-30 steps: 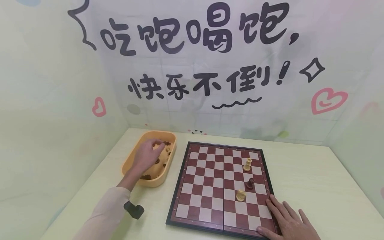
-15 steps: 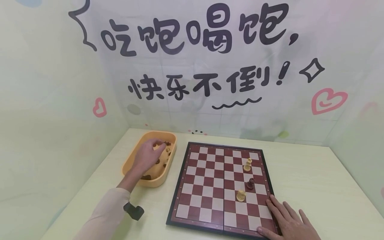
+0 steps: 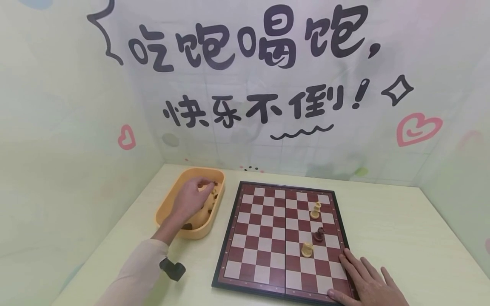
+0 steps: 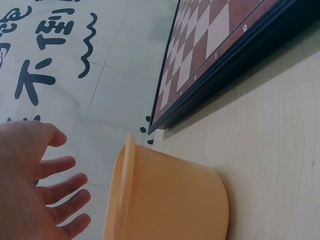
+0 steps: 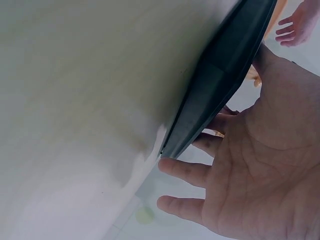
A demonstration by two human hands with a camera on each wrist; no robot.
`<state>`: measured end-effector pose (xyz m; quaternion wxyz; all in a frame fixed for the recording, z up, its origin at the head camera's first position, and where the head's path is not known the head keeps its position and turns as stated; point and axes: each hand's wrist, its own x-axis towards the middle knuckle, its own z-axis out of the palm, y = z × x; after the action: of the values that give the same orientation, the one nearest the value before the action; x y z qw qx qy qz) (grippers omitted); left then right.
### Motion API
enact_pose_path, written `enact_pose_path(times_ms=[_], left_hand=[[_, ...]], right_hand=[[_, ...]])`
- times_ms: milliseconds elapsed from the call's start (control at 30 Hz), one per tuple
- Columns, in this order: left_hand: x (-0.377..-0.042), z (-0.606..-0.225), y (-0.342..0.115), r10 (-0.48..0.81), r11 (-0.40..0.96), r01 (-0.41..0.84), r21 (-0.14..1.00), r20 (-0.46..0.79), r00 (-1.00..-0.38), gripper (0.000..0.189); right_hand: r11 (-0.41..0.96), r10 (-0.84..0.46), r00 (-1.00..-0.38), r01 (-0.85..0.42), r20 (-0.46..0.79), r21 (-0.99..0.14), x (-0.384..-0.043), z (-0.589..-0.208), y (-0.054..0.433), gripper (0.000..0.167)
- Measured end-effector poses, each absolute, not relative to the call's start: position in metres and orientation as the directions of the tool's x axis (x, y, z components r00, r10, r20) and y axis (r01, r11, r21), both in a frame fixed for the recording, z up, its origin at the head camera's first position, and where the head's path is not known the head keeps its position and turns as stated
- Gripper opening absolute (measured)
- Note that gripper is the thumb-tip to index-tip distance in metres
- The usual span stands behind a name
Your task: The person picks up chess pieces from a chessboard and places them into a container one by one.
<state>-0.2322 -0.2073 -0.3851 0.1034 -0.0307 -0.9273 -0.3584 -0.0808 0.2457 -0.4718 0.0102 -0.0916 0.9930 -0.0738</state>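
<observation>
We are looking at a pale wall that is filling the upper frame of the head view and carrying black Chinese lettering: "吃饱喝饱," on the top line and "快乐不倒!" beneath it. A wavy line is running under the second phrase, and pink hearts are flanking the text at left and right. A pale wooden table is spreading across the lower frame.

At lower centre, a dark-rimmed red-and-white chessboard is lying flat, a seam running down its middle; in the left wrist view we are reading a white "g" on its border, while some neighbouring letters are showing too small to make out. To its left, apart from it, an orange tray is standing.

A cream sleeve is entering from the lower left. Its left hand is hovering over the tray, fingers loosely bent and slightly apart, holding nothing that we are able to see. At lower right, the right hand is resting thumb and forefinger on the board's edge, fingers extended and spread, gripping nothing.

On the board's right half, a cream piece, a dark piece and a second cream piece are standing, top to bottom. Small dark pieces are lying inside the tray.
</observation>
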Motion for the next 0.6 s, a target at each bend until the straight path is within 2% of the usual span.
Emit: enact_pose_path(times_ms=[600], left_hand=[[-0.230,-0.380,-0.186,0.010,0.715,0.161,0.681,0.220,-0.975,0.038]], right_hand=[[0.971,-0.187,-0.981,-0.179,-0.041,-0.158,-0.083,-0.470,0.247,0.102]])
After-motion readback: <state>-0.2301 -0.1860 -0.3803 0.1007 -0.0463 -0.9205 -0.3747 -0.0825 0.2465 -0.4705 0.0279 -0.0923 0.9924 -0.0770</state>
